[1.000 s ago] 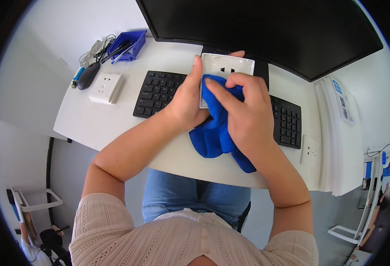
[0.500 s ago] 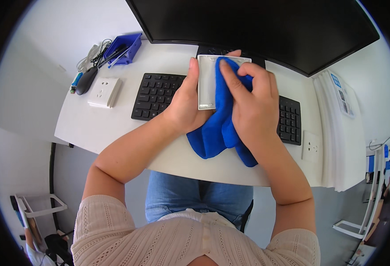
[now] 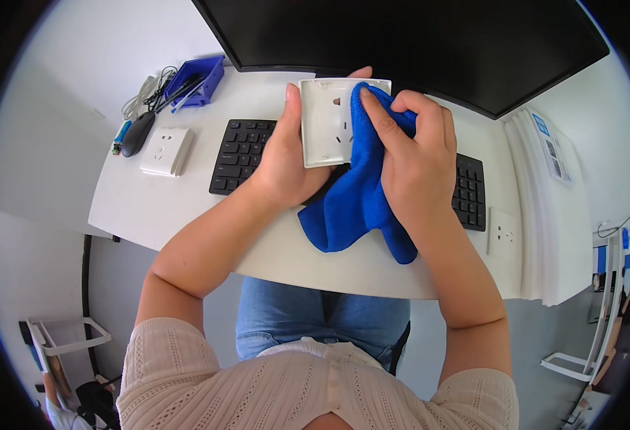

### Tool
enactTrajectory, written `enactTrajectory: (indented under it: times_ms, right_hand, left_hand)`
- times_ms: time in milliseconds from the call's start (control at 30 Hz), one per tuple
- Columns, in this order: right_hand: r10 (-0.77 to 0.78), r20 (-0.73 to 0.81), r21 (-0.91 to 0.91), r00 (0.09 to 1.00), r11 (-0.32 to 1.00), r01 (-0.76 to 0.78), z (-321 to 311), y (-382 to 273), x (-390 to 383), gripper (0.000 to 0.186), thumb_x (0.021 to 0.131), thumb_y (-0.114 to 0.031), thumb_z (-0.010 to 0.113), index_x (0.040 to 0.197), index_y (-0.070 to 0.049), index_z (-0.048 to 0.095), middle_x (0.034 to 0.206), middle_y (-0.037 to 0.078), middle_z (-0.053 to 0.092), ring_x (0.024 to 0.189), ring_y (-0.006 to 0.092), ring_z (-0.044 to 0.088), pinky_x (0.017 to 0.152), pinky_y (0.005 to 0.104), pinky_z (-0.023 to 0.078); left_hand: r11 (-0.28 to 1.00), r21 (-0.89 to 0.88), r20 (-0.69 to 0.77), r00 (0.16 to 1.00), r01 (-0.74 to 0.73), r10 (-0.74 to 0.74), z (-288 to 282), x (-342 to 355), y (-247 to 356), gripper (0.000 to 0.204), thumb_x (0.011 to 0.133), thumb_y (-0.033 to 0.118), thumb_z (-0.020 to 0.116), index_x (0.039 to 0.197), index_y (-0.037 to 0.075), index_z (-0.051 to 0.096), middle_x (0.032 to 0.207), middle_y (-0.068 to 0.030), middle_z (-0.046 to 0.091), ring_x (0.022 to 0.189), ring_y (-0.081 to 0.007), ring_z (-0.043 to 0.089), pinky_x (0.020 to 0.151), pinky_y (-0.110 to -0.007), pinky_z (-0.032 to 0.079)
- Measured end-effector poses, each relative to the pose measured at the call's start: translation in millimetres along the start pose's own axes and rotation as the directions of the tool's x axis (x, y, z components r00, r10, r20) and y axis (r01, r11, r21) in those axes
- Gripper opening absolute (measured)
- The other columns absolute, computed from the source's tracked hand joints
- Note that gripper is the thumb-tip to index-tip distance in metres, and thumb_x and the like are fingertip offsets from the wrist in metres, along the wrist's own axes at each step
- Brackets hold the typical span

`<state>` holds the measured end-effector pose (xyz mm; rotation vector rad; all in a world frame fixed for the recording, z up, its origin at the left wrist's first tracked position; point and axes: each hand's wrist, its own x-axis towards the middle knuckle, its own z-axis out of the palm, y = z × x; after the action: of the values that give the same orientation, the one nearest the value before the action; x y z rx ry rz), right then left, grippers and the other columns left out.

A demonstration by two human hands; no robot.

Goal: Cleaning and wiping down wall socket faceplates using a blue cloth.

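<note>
My left hand [image 3: 279,165] grips a white socket plate [image 3: 322,122] by its sides, thumb along the left edge and fingertips behind the top. Slotted openings show in the plate's pale face. My right hand [image 3: 419,168] is closed on a bright blue cloth [image 3: 350,215], with the index finger pressing it onto the right part of the plate near the top corner. The cloth covers that side and hangs below the plate. Both hands are above a black keyboard [image 3: 239,150], which they partly hide.
Stacked socket plates [image 3: 164,150], a black blower [image 3: 137,136], cables and a blue bin [image 3: 209,79] lie left. A monitor [image 3: 415,36] stands behind. Another socket plate [image 3: 501,233] and white foam sheets [image 3: 544,251] are right. Part of another person [image 3: 60,401] shows lower left.
The plate and my left hand have shifted left and slightly upward. The cloth and right fingertip have risen to the plate's upper right, uncovering more of its face and slots.
</note>
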<state>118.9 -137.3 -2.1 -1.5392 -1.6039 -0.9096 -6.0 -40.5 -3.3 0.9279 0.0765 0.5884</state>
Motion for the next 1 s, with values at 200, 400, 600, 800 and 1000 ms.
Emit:
enactTrajectory:
  times_ms: [200, 400, 600, 800, 1000]
  right_hand:
    - [-0.073, 0.107, 0.160, 0.992, 0.986, 0.055, -3.0, -24.2, -2.0, 0.033, 0.074, -0.012, 0.068, 0.106, -0.013, 0.073, 0.096, 0.003, 0.056, 0.086, 0.0199, 0.057, 0.074, 0.0324, 0.047]
    - [-0.065, 0.095, 0.147, 0.993, 0.988, 0.050, -6.3, -16.7, -0.1, 0.031, 0.074, -0.010, 0.068, 0.104, -0.014, 0.074, 0.096, 0.003, 0.056, 0.087, 0.0212, 0.057, 0.074, 0.0326, 0.047]
    - [0.050, 0.062, -0.132, 0.997, 0.990, -0.042, -4.3, 4.3, -1.2, 0.037, 0.080, -0.003, 0.065, 0.115, -0.011, 0.070, 0.107, 0.008, 0.057, 0.096, 0.0239, 0.056, 0.077, 0.0350, 0.046]
    - [0.146, 0.181, -0.183, 0.973, 0.977, -0.112, -0.4, -16.0, -3.9, 0.038, 0.084, -0.004, 0.065, 0.122, -0.004, 0.065, 0.108, 0.008, 0.056, 0.096, 0.0228, 0.056, 0.077, 0.0336, 0.047]
    - [0.044, 0.209, 0.005, 0.977, 0.999, -0.047, 1.1, -17.3, -4.4, 0.032, 0.084, -0.005, 0.066, 0.116, -0.001, 0.066, 0.096, 0.006, 0.056, 0.087, 0.0205, 0.057, 0.073, 0.0333, 0.048]
  left_hand:
    - [0.999, -0.030, 0.077, 0.997, 0.034, -0.032, -4.5, -2.1, -1.7, 0.086, 0.092, 0.074, 0.017, 0.150, 0.012, 0.031, 0.138, -0.0149, 0.051, 0.128, -0.0284, 0.049, 0.112, -0.039, 0.036]
    - [1.000, 0.004, 0.081, 0.996, -0.028, 0.028, -4.8, 1.0, 3.9, 0.088, 0.091, 0.076, 0.022, 0.151, 0.012, 0.030, 0.135, -0.0182, 0.054, 0.124, -0.0294, 0.054, 0.108, -0.040, 0.041]
    - [1.000, -0.017, 0.000, 1.000, -0.027, 0.027, 1.3, -0.8, -1.0, 0.084, 0.093, 0.072, 0.020, 0.150, 0.011, 0.032, 0.145, -0.0079, 0.045, 0.134, -0.0225, 0.044, 0.113, -0.038, 0.034]
    - [0.976, 0.177, 0.081, 0.991, -0.124, 0.111, 1.2, -5.0, 0.1, 0.079, 0.097, 0.066, 0.020, 0.148, 0.007, 0.033, 0.143, -0.0109, 0.045, 0.134, -0.0235, 0.042, 0.113, -0.037, 0.033]
    - [0.963, 0.182, 0.059, 0.979, -0.201, 0.193, -14.1, 4.3, 4.8, 0.088, 0.093, 0.073, 0.021, 0.148, 0.004, 0.031, 0.139, -0.0185, 0.051, 0.128, -0.0291, 0.051, 0.109, -0.041, 0.039]
